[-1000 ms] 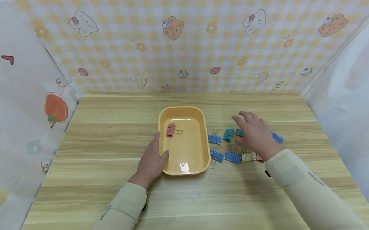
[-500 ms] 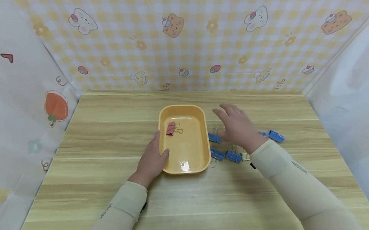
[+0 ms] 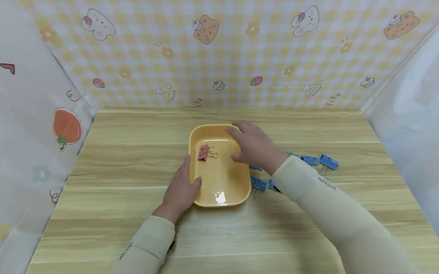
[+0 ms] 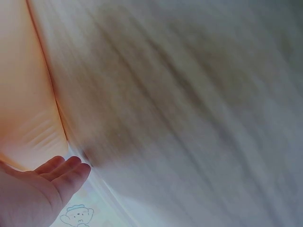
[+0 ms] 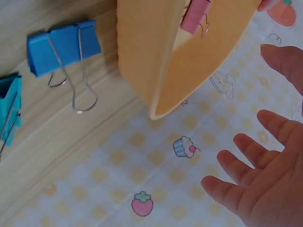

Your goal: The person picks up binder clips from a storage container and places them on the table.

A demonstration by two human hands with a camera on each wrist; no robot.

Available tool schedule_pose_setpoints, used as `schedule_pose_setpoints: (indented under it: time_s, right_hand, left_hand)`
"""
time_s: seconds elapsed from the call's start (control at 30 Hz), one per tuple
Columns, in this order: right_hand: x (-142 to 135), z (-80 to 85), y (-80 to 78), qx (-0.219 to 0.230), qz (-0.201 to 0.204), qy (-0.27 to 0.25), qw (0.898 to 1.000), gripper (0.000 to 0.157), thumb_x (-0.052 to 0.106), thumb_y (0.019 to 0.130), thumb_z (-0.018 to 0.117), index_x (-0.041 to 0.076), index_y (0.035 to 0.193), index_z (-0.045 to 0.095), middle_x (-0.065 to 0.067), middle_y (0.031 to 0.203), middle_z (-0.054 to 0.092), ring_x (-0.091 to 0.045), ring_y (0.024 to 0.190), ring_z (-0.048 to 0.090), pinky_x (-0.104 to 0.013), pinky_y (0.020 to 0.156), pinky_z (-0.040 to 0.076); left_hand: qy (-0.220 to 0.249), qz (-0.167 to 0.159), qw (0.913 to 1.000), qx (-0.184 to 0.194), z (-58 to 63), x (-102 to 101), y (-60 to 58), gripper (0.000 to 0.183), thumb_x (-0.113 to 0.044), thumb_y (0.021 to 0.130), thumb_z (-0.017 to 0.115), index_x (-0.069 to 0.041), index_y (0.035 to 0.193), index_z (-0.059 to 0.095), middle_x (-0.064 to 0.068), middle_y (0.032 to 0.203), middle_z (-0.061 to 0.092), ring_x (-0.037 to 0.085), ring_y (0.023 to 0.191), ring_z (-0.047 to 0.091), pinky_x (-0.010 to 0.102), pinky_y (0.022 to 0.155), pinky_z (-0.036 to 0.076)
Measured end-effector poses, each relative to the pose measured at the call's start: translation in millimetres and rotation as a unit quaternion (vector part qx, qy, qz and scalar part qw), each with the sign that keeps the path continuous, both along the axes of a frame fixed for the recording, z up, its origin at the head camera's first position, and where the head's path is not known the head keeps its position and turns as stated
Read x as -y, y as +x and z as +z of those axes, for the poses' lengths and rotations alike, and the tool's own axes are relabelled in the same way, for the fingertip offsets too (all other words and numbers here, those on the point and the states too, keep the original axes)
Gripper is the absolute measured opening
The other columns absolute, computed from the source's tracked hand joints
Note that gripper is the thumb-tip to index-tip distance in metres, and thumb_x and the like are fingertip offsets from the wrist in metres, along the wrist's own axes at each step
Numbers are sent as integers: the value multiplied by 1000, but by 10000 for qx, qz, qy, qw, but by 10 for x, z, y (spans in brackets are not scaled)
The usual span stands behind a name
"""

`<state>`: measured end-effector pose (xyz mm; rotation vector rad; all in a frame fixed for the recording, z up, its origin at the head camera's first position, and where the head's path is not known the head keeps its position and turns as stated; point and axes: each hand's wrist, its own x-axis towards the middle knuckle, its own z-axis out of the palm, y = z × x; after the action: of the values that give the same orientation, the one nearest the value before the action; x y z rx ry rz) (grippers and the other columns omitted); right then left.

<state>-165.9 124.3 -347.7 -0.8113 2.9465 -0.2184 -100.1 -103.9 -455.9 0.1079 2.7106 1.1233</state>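
Observation:
My left hand (image 3: 179,191) holds the left side of a yellow tray (image 3: 249,193), thumb over the rim and fingers along the outer wall. In the left wrist view those fingers (image 4: 71,177) lie fairly straight by the tray's side. One pink binder clip (image 3: 203,153) lies inside the tray near its left wall. Over the tray's right rim hovers my right hand (image 3: 255,146), fingers spread and nothing in them. In the right wrist view, its palm (image 5: 272,189) and separated fingers show bare, with a blue binder clip (image 5: 66,47) on the table beside the tray.
Right of the tray, blue binder clips (image 3: 328,162) lie on the wooden table (image 3: 230,250), partly covered by my right forearm. A teal binder clip (image 5: 12,111) shows at the right wrist view's edge. A checked cloth (image 3: 179,48) hangs behind the table.
My right hand has moved left from above the binder clips to the tray's right rim, its fingers staying spread. My left hand and the tray have stayed in place.

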Motion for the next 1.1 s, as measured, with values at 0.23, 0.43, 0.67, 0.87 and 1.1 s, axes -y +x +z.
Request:
schedule_pose_setpoints:
  time_s: [0.23, 0.43, 0.67, 0.87, 1.1]
  right_hand:
    - [185, -34, -110, 236, -15, 37, 9997, 72, 31, 83, 74, 9, 144, 44, -19, 148, 38, -37, 137, 33, -50, 109, 36]
    - [335, -73, -194, 515, 35, 359, 9980, 73, 32, 82, 74, 11, 145, 44, -18, 147, 40, -34, 135, 37, -46, 106, 41]
    - [534, -124, -260, 931, 83, 725, 9930, 71, 32, 84, 71, 14, 147, 41, -14, 150, 38, -33, 135, 39, -44, 109, 37]
    - [657, -169, -315, 1046, 63, 1026, 9892, 71, 32, 84, 70, 14, 147, 41, -13, 149, 39, -32, 136, 39, -41, 108, 39]
    - [709, -236, -361, 1387, -165, 933, 9858, 70, 30, 87, 67, 15, 148, 39, -12, 152, 35, -31, 139, 34, -43, 110, 36]
  left_hand:
    - [-6, 30, 10000, 44, 3, 13, 4, 77, -32, 97, 49, -12, 156, 3, 20, 156, 24, 35, 142, 27, 50, 115, 26]
    - [3, 15, 10000, 10, 15, 14, 5, 78, -30, 97, 51, -10, 156, 4, 22, 155, 27, 37, 141, 30, 52, 113, 28]
    - [11, -3, 10000, 30, 38, 13, 9, 77, -29, 97, 51, -8, 156, 5, 23, 154, 28, 38, 140, 31, 52, 112, 29]
    - [61, -28, 10000, 49, 58, 12, 13, 77, -30, 97, 51, -9, 156, 6, 22, 154, 28, 37, 140, 30, 52, 113, 28]
    - [102, -23, 9999, 52, 76, 3, 11, 77, -29, 97, 51, -9, 156, 6, 22, 154, 29, 37, 140, 31, 52, 112, 29]
